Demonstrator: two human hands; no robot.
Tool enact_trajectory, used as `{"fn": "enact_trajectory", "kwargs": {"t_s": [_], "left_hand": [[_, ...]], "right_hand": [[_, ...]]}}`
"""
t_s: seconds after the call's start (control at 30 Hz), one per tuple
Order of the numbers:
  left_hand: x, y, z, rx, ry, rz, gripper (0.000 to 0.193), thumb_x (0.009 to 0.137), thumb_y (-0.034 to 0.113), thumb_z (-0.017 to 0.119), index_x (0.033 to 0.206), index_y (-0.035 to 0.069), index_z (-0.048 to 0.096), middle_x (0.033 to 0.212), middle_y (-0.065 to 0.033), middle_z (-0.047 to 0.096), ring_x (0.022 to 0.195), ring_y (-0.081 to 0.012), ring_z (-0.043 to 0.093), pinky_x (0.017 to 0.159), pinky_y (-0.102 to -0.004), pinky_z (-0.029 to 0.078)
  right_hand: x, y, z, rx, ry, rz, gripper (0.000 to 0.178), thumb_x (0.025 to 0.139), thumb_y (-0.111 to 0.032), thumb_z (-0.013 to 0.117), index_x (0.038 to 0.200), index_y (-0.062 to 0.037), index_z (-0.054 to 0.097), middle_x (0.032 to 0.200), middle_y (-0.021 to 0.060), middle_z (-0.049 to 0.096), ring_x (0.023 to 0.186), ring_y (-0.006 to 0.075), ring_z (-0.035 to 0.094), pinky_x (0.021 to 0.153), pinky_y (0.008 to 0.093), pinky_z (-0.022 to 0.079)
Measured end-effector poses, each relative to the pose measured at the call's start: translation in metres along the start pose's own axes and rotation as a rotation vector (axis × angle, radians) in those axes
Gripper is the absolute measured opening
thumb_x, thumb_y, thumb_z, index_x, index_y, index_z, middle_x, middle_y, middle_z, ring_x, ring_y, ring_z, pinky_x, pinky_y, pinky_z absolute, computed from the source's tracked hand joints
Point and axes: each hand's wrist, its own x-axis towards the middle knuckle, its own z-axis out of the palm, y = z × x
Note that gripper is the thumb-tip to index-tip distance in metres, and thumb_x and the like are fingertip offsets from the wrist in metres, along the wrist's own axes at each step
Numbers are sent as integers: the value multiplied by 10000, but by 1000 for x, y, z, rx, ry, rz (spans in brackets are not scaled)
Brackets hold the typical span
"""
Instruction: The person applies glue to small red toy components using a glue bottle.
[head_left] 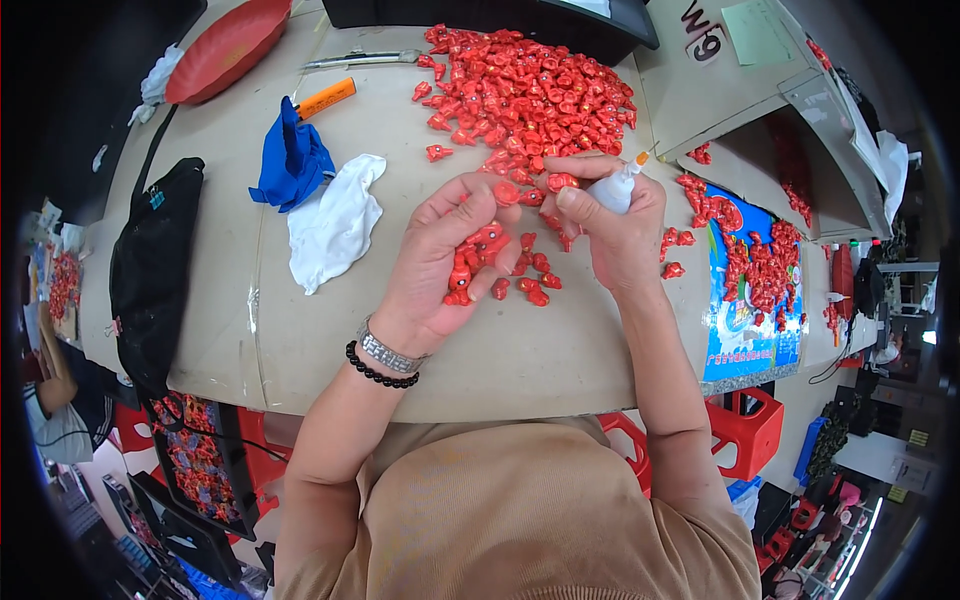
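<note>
We cup several red pieces [478,255] in our left hand [440,265]; our right hand [615,235] clenches a small glue bottle [612,188] beside the heap [530,95]; bare worktop [480,350] nearer the edge.

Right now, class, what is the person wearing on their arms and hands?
Both forearms are bare, with no gloves. The left wrist carries a silver metal watch band and a black bead bracelet just below it. The right hand and wrist show nothing worn.
</note>
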Motion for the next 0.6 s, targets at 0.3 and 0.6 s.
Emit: {"fn": "enact_trajectory", "kwargs": {"t_s": [0.3, 0.6], "left_hand": [[-3, -5, 6, 83, 34, -59, 174, 912, 232, 580, 960, 68, 545, 864, -92, 611, 537, -140, 581, 327, -177, 352], [-5, -5, 11, 151, 75, -47, 181, 907, 215, 591, 978, 54, 550, 863, -86, 611, 526, -127, 576, 333, -181, 365]], "right_hand": [[-5, 8, -5, 59, 36, 1, 161, 755, -1, 698, 894, 19, 619, 758, 103, 654, 599, 160, 631, 451, 231, 439], [-5, 5, -6, -47, 13, -49, 133, 772, -37, 710, 864, 17, 630, 738, 82, 650, 585, 136, 614, 475, 217, 427]]}}
